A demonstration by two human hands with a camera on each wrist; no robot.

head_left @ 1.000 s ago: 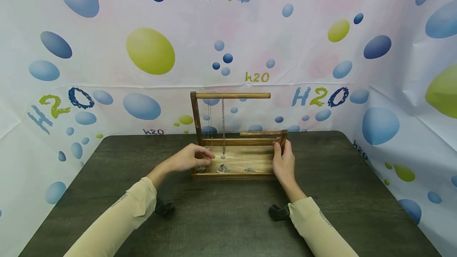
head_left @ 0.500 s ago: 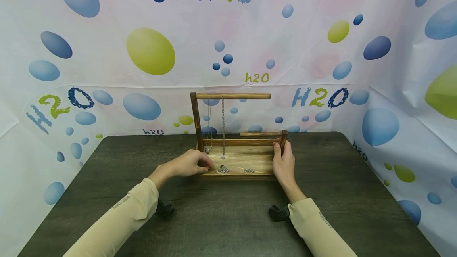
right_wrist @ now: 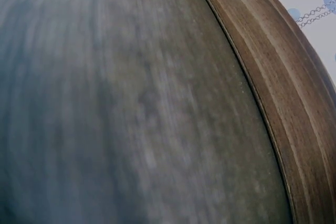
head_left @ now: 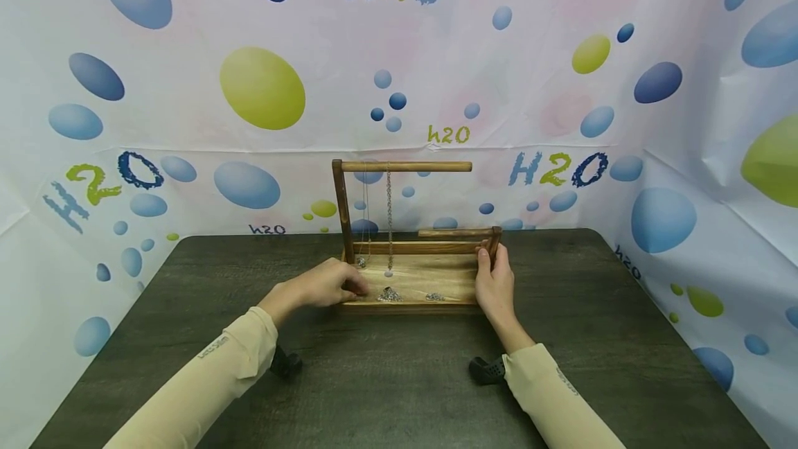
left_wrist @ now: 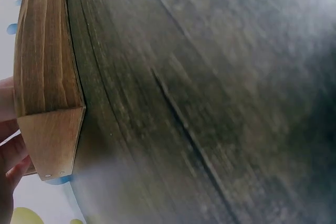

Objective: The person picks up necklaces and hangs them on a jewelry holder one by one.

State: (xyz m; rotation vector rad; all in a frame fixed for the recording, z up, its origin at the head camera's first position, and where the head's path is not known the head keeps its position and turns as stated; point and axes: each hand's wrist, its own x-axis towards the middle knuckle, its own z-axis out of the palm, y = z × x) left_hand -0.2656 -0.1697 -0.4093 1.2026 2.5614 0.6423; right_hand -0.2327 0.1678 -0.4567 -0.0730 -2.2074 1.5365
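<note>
Gripping the jewelry stand (head_left: 411,310) at right is the right hand (head_left: 496,291); the left hand (head_left: 323,284) curls at its front-left corner, grasp hidden. Silver chains (head_left: 390,296) inside look light, slippery, best pinched singly.

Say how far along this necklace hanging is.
Done: a thin necklace and thicker necklace hang from the upper bar. In hand: left hand reaches into the tray, grip hidden; right hand holds its right end. Probably left: a larger silvery pile and smaller pile inside.

Beyond the left hand (head_left: 324,284) and right hand (head_left: 497,289) — a white backdrop (head_left: 530,89) with blue and green spots (head_left: 262,87); beneath them — a dark, wood-grained table (head_left: 399,380).
</note>
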